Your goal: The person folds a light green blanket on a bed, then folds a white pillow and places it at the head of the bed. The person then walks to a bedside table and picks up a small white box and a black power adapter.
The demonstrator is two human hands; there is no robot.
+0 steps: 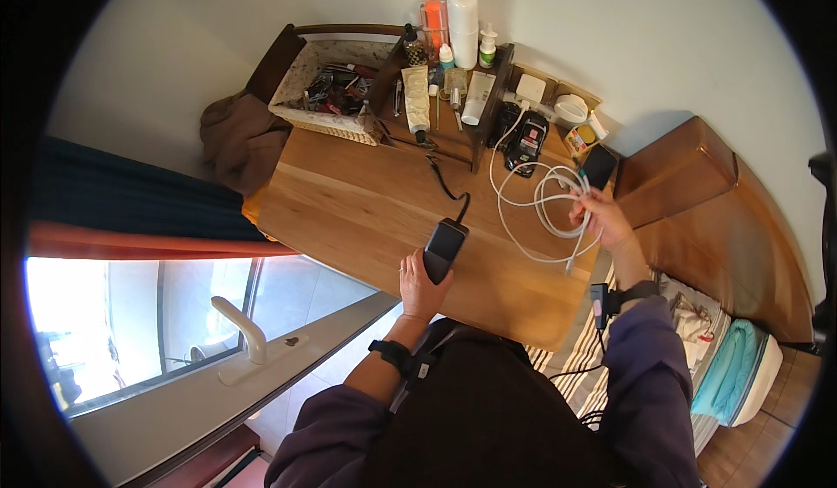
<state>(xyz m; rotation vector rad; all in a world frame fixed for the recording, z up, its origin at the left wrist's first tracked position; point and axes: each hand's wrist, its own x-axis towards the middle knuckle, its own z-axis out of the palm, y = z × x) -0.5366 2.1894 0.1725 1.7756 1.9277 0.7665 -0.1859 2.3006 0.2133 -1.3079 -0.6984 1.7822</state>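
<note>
My left hand (424, 287) is closed around the lower end of a black power adapter (446, 245) over the front part of the wooden desk (340, 200). A short black cord (446, 187) runs from the adapter's far end towards the back of the desk. On the right, my right hand (603, 217) pinches a loosely coiled white cable (544, 210) between thumb and fingers. The cable leads up to a white charger (530, 88) at the back. A black toy car (527, 141) sits beyond the coil, and a dark flat object (598, 166) lies close behind my right hand.
A lined wicker basket (327, 122) of small items stands back left. Beside it, a wooden organiser (431, 145) holds tubes and bottles. A white jar (571, 107) is at the back right. The window handle (245, 328) juts up at left; a striped bed cover (588, 344) lies at right.
</note>
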